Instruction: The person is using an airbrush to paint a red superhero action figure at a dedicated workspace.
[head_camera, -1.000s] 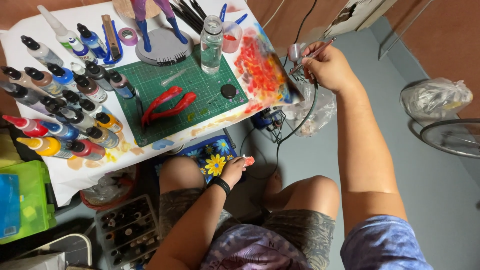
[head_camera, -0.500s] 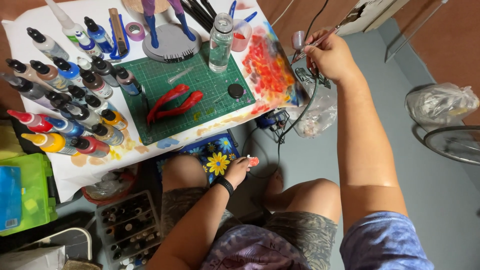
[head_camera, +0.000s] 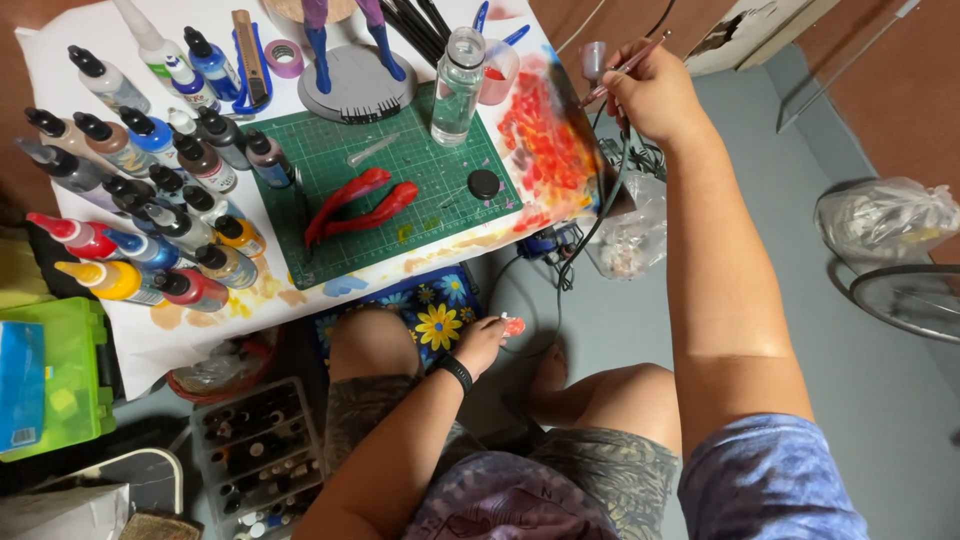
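My right hand (head_camera: 655, 95) is raised at the table's right edge, shut on an airbrush (head_camera: 610, 72) whose black hose (head_camera: 605, 205) drops toward the floor. My left hand (head_camera: 482, 342) hangs low between my knees, pinching a small red painted part (head_camera: 513, 326). On the green cutting mat (head_camera: 400, 185) lie two red curved parts (head_camera: 360, 205), a black cap (head_camera: 484, 183) and a clear bottle (head_camera: 458, 85). A figure's purple legs stand on a round grey base (head_camera: 355, 85) at the mat's far edge.
Several paint bottles (head_camera: 150, 190) crowd the table's left side. Red overspray stains the paper (head_camera: 545, 140) near the airbrush. A green box (head_camera: 60, 375) and a tray of small bottles (head_camera: 260, 450) sit on the floor at left. Plastic bag (head_camera: 885, 220) and fan rim at right.
My head has shifted, so the table slid slightly in view. My right hand with the airbrush stays at the table's edge; my left hand keeps the red part by my knees.
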